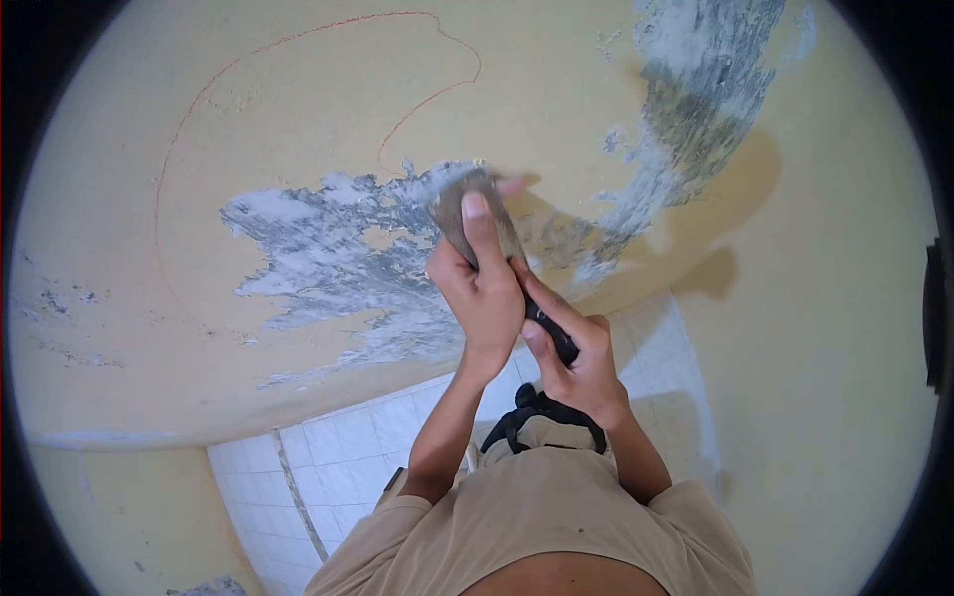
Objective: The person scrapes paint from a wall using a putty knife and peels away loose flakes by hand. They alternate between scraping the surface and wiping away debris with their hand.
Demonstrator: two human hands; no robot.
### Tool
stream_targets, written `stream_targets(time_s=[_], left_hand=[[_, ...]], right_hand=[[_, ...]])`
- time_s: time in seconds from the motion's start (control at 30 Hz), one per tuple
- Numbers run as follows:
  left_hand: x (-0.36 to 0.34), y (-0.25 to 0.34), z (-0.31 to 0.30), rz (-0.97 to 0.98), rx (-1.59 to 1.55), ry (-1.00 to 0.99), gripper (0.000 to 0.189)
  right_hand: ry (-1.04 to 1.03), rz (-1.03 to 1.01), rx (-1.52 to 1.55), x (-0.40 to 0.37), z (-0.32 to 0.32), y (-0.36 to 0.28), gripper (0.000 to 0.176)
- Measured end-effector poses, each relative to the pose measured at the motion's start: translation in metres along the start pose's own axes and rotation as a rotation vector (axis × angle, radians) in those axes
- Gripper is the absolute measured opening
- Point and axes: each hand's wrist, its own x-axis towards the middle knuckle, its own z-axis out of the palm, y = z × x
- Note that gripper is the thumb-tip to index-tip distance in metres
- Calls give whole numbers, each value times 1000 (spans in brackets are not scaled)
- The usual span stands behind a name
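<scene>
A metal scraper (455,206) with a broad dull blade and a black handle is pressed flat against a yellow wall (298,119). My left hand (482,288) lies over the blade, its fingers pushing the metal onto the wall. Lower down, my right hand (576,363) is closed round the black handle. The blade edge sits at the right end of a large patch of scraped grey plaster (318,253), where the yellow paint is gone.
A second grey scraped patch (696,99) runs up the wall at the upper right. A thin red line (248,60) loops across the paint above. White floor tiles (338,457) show below, and an inner corner of the walls stands to the right.
</scene>
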Motion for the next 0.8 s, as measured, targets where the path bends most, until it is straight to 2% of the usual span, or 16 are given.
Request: stream_targets(time_s=[0.2, 0.3, 0.37, 0.4, 0.47, 0.67, 0.7, 0.73, 0.77, 0.8], left_hand=[[-8, 2, -5, -90, -7, 11, 43], [-5, 6, -4, -77, 49, 68, 42], [11, 18, -2, 130, 104, 47, 42], [4, 15, -5, 127, 107, 53, 42], [-7, 6, -9, -8, 130, 17, 42], [-5, 9, -14, -81, 60, -46, 42], [-7, 3, -14, -74, 56, -40, 42], [-6, -7, -12, 13, 54, 0, 43], [-5, -15, -9, 95, 54, 30, 44], [3, -2, -4, 95, 52, 20, 44]], right_hand=[[-87, 96, 41, -11, -1, 1, 44], [-54, -60, 25, 6, -3, 9, 44], [-66, 3, 69, 9, -1, 0, 45], [-71, 60, 105, 10, 0, -5, 45], [-19, -21, 32, -8, 9, 7, 44], [-25, 125, 138, -19, 16, 5, 46], [-6, 48, 68, -21, 18, 11, 46], [16, -49, -5, -16, 17, 19, 46], [15, -62, -13, -10, 16, 22, 44], [24, -60, -16, -1, 13, 16, 44]])
